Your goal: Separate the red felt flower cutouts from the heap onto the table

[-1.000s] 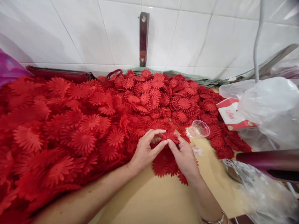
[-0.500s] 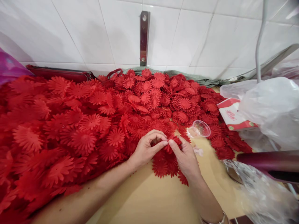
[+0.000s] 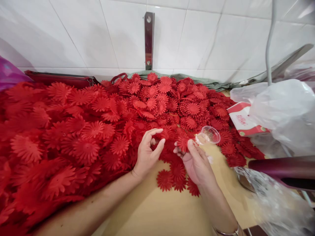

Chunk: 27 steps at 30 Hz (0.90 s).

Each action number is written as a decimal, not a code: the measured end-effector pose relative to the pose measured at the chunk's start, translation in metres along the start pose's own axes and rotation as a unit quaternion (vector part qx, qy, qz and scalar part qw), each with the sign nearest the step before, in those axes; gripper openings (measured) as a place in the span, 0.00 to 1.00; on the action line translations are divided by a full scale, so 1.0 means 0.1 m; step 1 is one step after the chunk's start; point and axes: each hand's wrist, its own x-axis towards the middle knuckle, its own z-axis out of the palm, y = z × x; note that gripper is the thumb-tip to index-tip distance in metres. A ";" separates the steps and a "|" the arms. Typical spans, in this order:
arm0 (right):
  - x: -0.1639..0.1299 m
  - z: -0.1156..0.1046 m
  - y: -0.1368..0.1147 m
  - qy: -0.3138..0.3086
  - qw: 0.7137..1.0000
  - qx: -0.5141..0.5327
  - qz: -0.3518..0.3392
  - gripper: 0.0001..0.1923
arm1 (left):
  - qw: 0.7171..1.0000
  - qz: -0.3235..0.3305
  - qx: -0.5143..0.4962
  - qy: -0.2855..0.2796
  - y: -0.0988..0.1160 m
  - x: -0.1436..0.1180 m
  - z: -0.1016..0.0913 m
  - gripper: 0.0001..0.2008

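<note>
My right hand pinches a red flower-shaped fabric piece between thumb and fingers. Its petals fan out to the left of the thumb. My left hand is a short way to the left, thumb and forefinger apart, with nothing visible between them. Behind both hands spreads a large heap of red fabric flowers. A few loose flowers lie on the tan tabletop below and between the hands. Just beyond my right hand stands a round clear plastic cup, its contents hard to make out.
At the right are a red and white box, a white plastic bag, a dark purple machine part and clear plastic wrap. A grey pole rises there. A metal bracket is fixed to the tiled wall.
My hands were together at the red flower and have parted. The left has let go and moved left with its fingers opened; the right keeps the flower, which now shows more fully.
</note>
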 end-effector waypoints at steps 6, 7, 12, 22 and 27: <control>-0.01 -0.02 0.03 -0.021 0.993 -0.107 -0.048 0.12 | 0.995 0.078 0.018 -0.053 0.06 -0.02 -0.02 0.14; -0.01 -0.03 0.04 -0.028 0.988 -0.139 -0.055 0.12 | 0.994 0.077 0.010 -0.071 0.08 -0.03 -0.02 0.14; -0.01 -0.07 0.06 -0.040 0.973 -0.221 -0.049 0.11 | 0.991 0.088 0.002 -0.100 0.10 -0.04 0.01 0.14; 0.01 -0.05 0.05 -0.051 0.992 -0.111 -0.019 0.10 | 0.985 -0.009 -0.079 -0.155 0.08 -0.02 0.01 0.13; 0.00 -0.03 0.03 -0.035 0.998 -0.060 0.006 0.12 | 0.971 -0.111 -0.172 -0.121 0.05 0.02 0.05 0.13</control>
